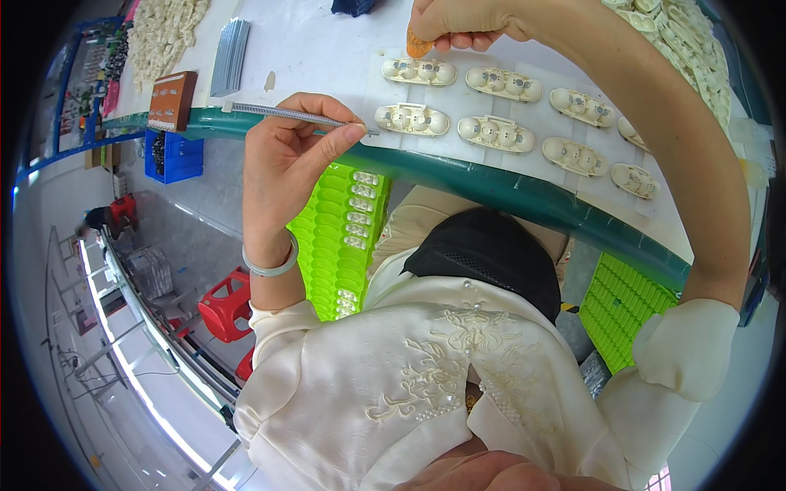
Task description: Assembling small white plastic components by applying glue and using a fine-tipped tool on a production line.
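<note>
My left hand [299,151] pinches a thin, ridged grey strip [282,113] between thumb and fingers. The strip's tip points toward a cream oval plastic part [412,119] in the nearer row at the table's front. Reaching in from the right, my right hand [463,24] has an orange finger cot [419,45] on one finger. Its closed fingertips are just above the leftmost cream part [418,71] of the farther row; whatever they hold is hidden. Several similar parts with rounded domes lie in two rows to the right, the farther row showing small grey pieces.
A stack of grey strips [231,57] and a brown block [172,102] lie at left. Piles of cream parts [168,37] sit at both far sides. Below the green table edge [442,168] are bright green trays [332,221], a blue bin [182,157] and a red stool [225,304].
</note>
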{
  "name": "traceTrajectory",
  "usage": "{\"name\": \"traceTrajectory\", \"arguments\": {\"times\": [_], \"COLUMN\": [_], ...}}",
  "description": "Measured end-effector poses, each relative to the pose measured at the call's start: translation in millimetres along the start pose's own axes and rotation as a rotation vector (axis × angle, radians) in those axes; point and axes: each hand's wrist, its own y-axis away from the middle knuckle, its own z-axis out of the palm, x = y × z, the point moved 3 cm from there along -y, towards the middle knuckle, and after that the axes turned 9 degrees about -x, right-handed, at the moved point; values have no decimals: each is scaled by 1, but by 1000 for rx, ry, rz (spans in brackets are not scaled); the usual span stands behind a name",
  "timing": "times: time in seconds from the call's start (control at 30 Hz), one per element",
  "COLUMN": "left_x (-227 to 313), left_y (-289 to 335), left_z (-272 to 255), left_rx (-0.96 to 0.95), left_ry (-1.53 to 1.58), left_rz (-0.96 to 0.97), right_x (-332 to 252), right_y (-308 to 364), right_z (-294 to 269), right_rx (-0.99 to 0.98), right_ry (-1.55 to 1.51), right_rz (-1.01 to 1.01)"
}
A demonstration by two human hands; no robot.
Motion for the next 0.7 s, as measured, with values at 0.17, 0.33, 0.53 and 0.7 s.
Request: {"name": "traceTrajectory", "arguments": {"times": [0.17, 0.33, 0.53, 0.7], "left_x": [6, 25, 47, 46], "left_y": [-1, -8, -47, -67], "left_z": [15, 65, 152, 188], "left_rx": [-38, -71, -304, -361], "left_ry": [58, 66, 30, -84], "left_rz": [15, 127, 335, 279], "right_x": [12, 65, 145, 164], "right_y": [72, 135, 205, 205], "right_z": [-9, 5, 53, 86], "right_rx": [154, 262, 494, 620], "right_ry": [-143, -140, -19, -153], "right_rz": [-65, -53, -125, -88]}}
